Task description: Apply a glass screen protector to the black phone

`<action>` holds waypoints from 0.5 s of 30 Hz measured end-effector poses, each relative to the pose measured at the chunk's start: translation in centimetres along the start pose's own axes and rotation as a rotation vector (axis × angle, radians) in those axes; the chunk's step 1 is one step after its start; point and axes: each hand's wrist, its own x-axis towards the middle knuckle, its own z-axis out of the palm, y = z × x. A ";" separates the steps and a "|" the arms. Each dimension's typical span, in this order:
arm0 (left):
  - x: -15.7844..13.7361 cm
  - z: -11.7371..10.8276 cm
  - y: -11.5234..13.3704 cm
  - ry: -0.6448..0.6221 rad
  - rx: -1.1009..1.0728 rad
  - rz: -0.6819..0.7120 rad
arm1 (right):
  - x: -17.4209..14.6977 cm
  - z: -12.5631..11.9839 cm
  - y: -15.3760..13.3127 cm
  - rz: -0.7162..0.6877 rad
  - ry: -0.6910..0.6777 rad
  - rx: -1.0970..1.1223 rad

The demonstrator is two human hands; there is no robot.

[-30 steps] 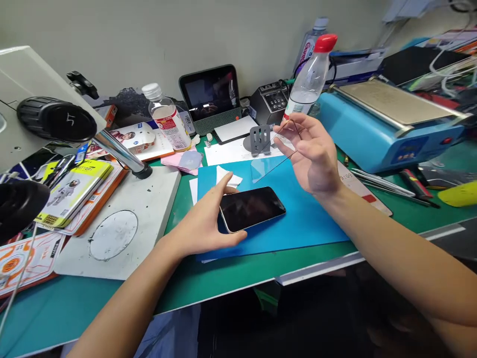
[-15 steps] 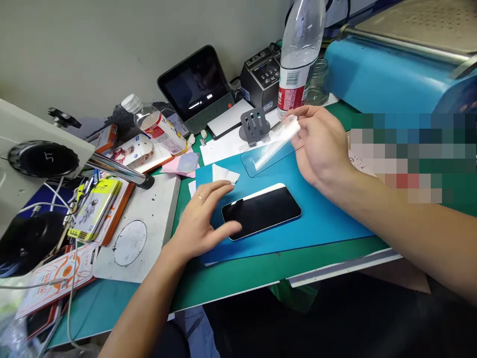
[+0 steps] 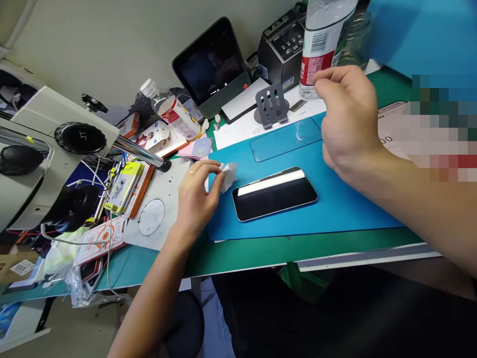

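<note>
A phone [image 3: 276, 196] lies face up on the blue mat [image 3: 346, 209], its dark screen reflecting a white band. My left hand [image 3: 199, 196] is closed in a pinch on a small white wipe [image 3: 229, 177] at the mat's left edge. Beyond the phone, a clear glass screen protector [image 3: 285, 140] with a dark border rests flat on the mat. My right hand [image 3: 346, 114] is raised right of the protector, in front of the bottle [image 3: 318, 57]. Its fingers are curled together; whatever they may hold is hidden.
A grey phone stand [image 3: 271, 105] and a smart display [image 3: 212, 67] stand at the back. To the left are a microscope stand's base [image 3: 169, 174], its metal post [image 3: 141, 153] and stacked boxes [image 3: 124, 189]. A tilted bottle [image 3: 175, 114] lies behind them.
My left hand has closed on the wipe that lay on the mat. My right hand has moved off the screen protector, and the white strip at its fingers no longer shows. The view has shifted.
</note>
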 end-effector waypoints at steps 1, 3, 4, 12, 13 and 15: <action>-0.6 -0.5 0.6 0.009 -0.005 0.008 | -0.1 0.0 -0.1 -0.031 -0.005 0.018; -2.1 -0.8 1.8 -0.090 -0.031 0.045 | -0.3 0.0 -0.1 -0.080 -0.018 0.038; -3.0 -0.7 2.4 -0.205 -0.032 0.084 | -0.4 0.0 -0.1 -0.094 -0.033 0.038; -7.5 0.9 5.9 -0.531 0.141 0.152 | -1.1 0.1 -0.1 -0.130 -0.098 0.014; -7.2 1.3 6.5 -0.515 0.134 0.145 | -1.3 0.1 -0.3 -0.122 -0.114 0.002; -6.0 2.7 8.3 -0.482 0.108 0.140 | -1.6 0.1 -0.8 -0.128 -0.144 -0.009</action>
